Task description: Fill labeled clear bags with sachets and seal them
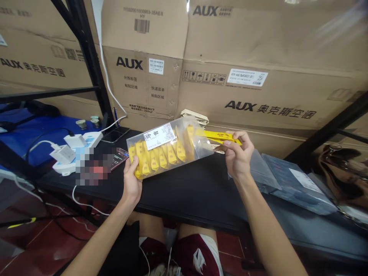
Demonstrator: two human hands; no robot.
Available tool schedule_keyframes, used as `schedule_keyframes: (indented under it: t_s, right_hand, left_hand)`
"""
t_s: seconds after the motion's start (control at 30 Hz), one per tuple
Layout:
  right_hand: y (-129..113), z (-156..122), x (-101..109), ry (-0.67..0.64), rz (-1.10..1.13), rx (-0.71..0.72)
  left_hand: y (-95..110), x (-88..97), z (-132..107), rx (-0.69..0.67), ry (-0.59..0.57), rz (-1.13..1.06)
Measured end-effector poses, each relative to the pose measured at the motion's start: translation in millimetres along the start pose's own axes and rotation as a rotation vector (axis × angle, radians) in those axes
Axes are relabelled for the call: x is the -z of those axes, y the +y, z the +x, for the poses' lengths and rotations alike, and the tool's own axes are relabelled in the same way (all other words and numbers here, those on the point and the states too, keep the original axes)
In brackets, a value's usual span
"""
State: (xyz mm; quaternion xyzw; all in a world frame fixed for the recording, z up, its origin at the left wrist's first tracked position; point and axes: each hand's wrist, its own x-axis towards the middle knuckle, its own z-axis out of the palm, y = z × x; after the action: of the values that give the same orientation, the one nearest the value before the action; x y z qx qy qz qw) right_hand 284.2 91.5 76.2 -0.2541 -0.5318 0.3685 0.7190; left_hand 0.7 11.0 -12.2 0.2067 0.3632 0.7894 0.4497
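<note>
My left hand [132,176] grips the lower left end of a clear plastic bag [201,143], held tilted above the black table. Several yellow packets [162,159] with dark print stand in a row inside it, and a white label [160,137] is on its front. At the bag's right end, my right hand [240,153] pinches a yellow strip-like packet [217,135] between thumb and fingers. The strip's left end reaches the bag's mouth; whether it is still partly inside I cannot tell.
A white power strip [77,151] with chargers and a phone [116,134] lie on the left. Flat plastic-wrapped packages [299,184] and a brown bag [342,172] are on the right. Large cardboard boxes [207,50] stand behind the black table [184,195].
</note>
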Motion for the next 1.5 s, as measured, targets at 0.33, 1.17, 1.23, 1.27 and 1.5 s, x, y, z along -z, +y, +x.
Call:
schedule_keyframes:
  t_s: [0.33, 1.17, 1.23, 1.27, 1.5]
  right_hand:
    - [3.6, -5.7, -2.2, -0.135, -0.281, -0.008]
    - [-12.2, -17.1, 5.9, -0.670, -0.727, -0.094]
    - [-4.5, -20.4, 5.8, -0.647, -0.573, -0.175]
    - [-0.3, -22.7, 3.3, -0.662, -0.481, -0.205]
    - [-13.5, -12.1, -36.6, -0.435, -0.400, 0.103]
  left_hand:
    - [-1.5, 2.3, 0.7, -0.032, -0.038, 0.042]
    - [-3.1, 4.6, 1.9, -0.008, -0.066, 0.095]
    - [-2.9, 3.4, 0.2, -0.036, -0.039, 0.065]
    - [-3.0, 2.3, -1.5, -0.058, -0.014, 0.050]
    - [-10.2, -7.8, -21.4, -0.138, -0.196, 0.126]
